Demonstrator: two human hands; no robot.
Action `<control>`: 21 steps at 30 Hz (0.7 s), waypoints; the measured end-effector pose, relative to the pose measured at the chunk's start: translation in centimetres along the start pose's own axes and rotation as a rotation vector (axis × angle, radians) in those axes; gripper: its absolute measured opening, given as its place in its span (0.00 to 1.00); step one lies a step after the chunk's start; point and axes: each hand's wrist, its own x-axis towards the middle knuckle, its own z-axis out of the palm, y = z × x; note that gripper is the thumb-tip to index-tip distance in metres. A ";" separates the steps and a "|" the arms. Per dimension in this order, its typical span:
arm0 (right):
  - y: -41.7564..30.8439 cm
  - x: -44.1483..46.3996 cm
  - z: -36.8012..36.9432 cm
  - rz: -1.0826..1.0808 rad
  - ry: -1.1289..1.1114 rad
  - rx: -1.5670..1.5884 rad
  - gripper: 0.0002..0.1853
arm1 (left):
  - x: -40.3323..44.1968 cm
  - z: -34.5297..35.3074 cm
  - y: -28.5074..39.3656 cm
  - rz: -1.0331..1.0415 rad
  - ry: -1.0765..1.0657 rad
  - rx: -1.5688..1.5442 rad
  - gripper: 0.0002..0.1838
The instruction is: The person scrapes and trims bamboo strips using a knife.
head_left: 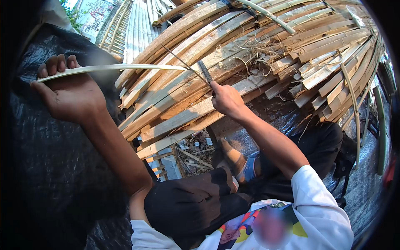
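Note:
My left hand, raised at the left with the palm turned up, has its fingers curled over one end of a thin pale bamboo strip. The strip runs right in a slight bow, and its far end meets a thin dark blade. My right hand is closed on the knife that this blade belongs to, with the handle mostly hidden in the fist. Just above the right fingertips is a dark, flat piece; I cannot tell whether it is part of the knife.
A large pile of split bamboo lies ahead, with curled shavings on it. Black plastic sheeting covers the left side. My crossed legs are below, with a sandalled foot near the pile. A green bamboo piece stands right.

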 end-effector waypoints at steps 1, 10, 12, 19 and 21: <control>-1.0 -0.4 -0.7 -0.034 0.012 0.047 0.13 | 0.0 0.4 -0.1 -0.006 -0.003 -0.001 0.21; 3.2 -0.3 1.1 0.051 -0.050 -0.062 0.12 | -0.2 2.1 -0.2 0.067 0.295 0.204 0.22; 2.5 -1.7 0.7 0.052 -0.061 -0.052 0.12 | -0.3 1.5 -0.3 0.071 0.226 0.194 0.19; 1.0 -4.4 0.5 0.042 -0.031 0.108 0.13 | 0.2 -1.3 0.5 0.081 0.264 0.161 0.15; 2.6 -4.2 0.9 0.124 -0.042 0.026 0.13 | 0.0 -1.6 0.8 0.066 0.233 0.135 0.17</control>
